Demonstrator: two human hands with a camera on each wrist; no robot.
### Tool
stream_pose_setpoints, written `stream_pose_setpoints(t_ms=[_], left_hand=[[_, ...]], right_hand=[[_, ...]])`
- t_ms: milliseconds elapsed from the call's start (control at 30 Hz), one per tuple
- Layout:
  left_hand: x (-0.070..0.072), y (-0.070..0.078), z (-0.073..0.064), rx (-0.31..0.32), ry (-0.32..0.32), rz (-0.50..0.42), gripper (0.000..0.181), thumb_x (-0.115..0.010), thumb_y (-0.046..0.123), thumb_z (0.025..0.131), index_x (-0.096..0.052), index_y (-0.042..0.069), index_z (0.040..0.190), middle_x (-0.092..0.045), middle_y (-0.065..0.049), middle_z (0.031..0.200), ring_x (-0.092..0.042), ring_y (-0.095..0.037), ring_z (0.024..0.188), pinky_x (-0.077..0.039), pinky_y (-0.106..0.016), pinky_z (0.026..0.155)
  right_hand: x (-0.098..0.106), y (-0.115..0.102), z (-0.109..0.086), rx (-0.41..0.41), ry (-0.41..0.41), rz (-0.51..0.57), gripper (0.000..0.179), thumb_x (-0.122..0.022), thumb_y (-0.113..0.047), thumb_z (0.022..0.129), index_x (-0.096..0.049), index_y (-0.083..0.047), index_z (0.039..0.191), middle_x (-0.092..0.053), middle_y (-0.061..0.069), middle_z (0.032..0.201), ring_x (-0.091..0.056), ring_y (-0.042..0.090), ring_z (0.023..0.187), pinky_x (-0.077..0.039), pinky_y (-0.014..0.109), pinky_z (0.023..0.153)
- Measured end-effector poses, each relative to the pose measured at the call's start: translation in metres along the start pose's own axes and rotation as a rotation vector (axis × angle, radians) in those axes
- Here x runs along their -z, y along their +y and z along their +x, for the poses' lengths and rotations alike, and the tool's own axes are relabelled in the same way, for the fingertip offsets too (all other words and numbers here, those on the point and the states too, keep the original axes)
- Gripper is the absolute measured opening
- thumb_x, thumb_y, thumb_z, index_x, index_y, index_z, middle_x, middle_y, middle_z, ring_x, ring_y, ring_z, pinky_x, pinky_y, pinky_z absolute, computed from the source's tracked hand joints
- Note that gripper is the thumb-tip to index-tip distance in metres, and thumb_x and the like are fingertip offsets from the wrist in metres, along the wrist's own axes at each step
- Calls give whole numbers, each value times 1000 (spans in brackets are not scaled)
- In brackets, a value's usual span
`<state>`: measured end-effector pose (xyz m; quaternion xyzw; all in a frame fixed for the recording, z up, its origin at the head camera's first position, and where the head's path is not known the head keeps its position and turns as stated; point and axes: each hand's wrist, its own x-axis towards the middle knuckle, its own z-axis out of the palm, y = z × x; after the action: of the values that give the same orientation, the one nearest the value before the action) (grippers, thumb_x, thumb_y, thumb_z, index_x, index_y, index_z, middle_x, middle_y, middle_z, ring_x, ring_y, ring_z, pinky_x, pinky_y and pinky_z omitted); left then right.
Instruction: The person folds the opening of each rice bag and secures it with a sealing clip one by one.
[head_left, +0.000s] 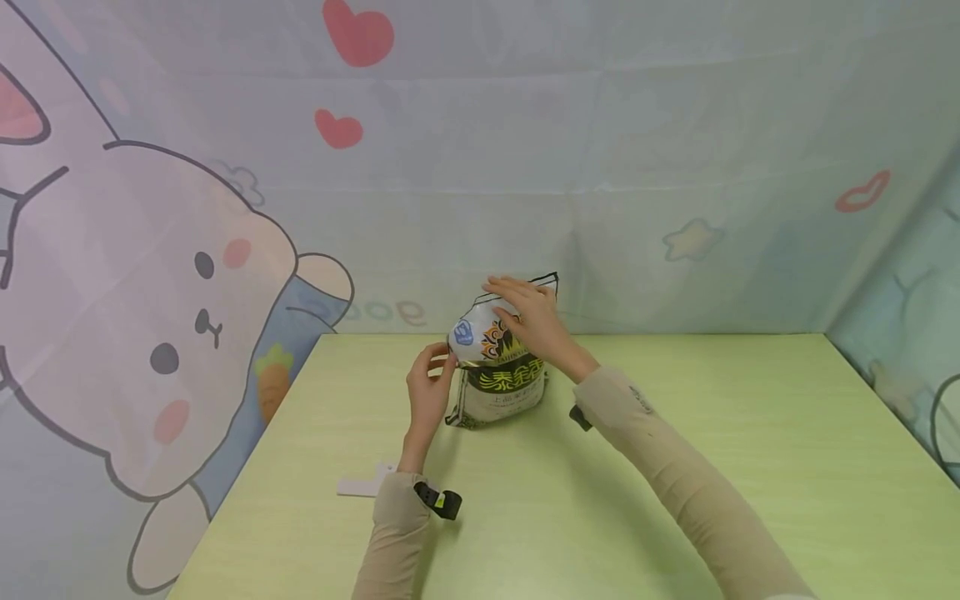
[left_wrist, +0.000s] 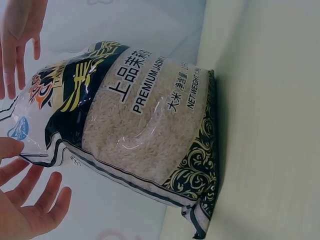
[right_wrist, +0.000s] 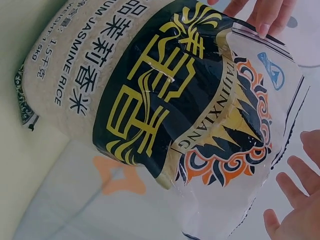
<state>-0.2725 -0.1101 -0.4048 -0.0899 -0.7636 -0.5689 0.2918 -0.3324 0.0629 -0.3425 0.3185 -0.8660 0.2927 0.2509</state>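
Observation:
A bag of jasmine rice [head_left: 504, 404] stands upright near the back of the table, its clear lower part full of grains [left_wrist: 145, 135]. The white upper part of the bag [right_wrist: 235, 200] is slack and leans over toward the left. My left hand [head_left: 430, 390] pinches the bag's left upper edge between thumb and fingers. In the left wrist view, that thumb lies at the bag's corner, other fingers [left_wrist: 47, 205] spread behind it. My right hand [head_left: 534, 318] is beside the bag's top edge, its fingers extended and spread [right_wrist: 300, 190].
A small white flat piece [head_left: 358, 487] lies on the green table [head_left: 675, 500], left of my left wrist. Right behind the table hangs a printed cloth [head_left: 465, 167] with a cartoon rabbit. Black bands [head_left: 442, 502] sit on both wrists.

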Motion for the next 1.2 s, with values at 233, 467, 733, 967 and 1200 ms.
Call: stream_pose_setpoints(t_ms=[233,467,733,967,1200], left_hand=[[-5,-12,4,27,15,-24,20,-55,4,86,-59,-6,103,-61,-24,100,-58,-36,83,-43,-17,60],[-10,-40,9,31,30,-18,19,-58,12,86,-62,2,102,-63,-17,100,-60,-30,84,-47,-22,62],[-10,-44,7,16,51,14,19,-60,10,84,-63,4,101,-63,-17,97,-61,-30,82,-50,-28,62],[-12,-44,4,18,88,3,16,-61,10,84,-65,2,97,-65,-18,91,-61,-30,78,-46,-19,58],[-13,-43,3,-14,110,-27,17,-60,2,82,-64,-6,97,-63,-24,90,-60,-37,77,-46,-22,56]], right_hand=[[-5,0,4,-19,-19,-26,33,-52,-16,90,-55,-16,123,-50,5,132,-42,21,124,-26,51,96],[-7,-5,8,-5,-25,-50,27,-52,-14,90,-60,-16,116,-54,5,127,-44,23,121,-27,53,94],[-13,-15,15,39,-52,-112,24,-54,-16,89,-63,-20,110,-60,2,117,-47,21,113,-28,53,94],[-17,-15,15,40,-61,-108,21,-53,-15,89,-66,-20,106,-62,1,111,-47,20,108,-25,51,94],[-18,-11,13,43,-50,-109,21,-52,-12,89,-68,-20,101,-63,2,105,-48,21,102,-27,52,93]])
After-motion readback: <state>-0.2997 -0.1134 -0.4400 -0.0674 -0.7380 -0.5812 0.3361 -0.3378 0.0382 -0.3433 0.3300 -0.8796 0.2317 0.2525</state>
